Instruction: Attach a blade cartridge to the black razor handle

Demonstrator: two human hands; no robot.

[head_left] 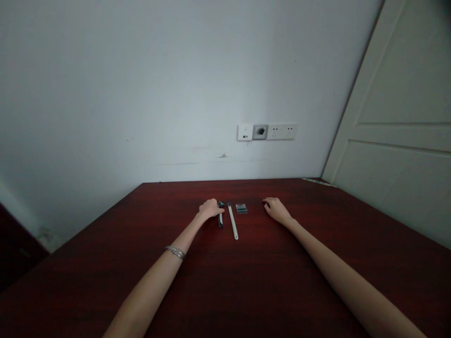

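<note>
Razor (221, 219) looked light, stiff, perhaps slippery, best held mid-handle; left hand (210, 208) touched it, grip unclear; right hand (277, 211) rested loosely spread, holding nothing.

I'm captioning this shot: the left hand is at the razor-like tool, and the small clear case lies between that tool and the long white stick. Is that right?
Not quite: the head view shows the long white stick lying between the razor-like tool and the small clear case. The left hand is at the tool, as you say.
</note>
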